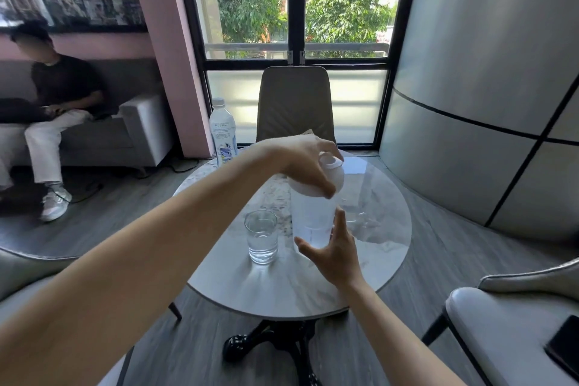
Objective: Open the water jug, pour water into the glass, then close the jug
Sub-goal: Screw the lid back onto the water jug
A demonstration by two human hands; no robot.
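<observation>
A clear water jug [311,216] with a white lid [329,177] stands upright on the round marble table [382,247]. My left hand [305,163] reaches over from the left and grips the lid from above. My right hand [335,252] is at the jug's lower part with fingers spread, touching or just off its wall. A clear glass [262,236] holding water stands just left of the jug.
A plastic water bottle [223,131] stands at the table's far left edge. A chair [294,103] faces me across the table. A seat with a dark phone [564,351] is at right. A person sits on a sofa [138,131] at left.
</observation>
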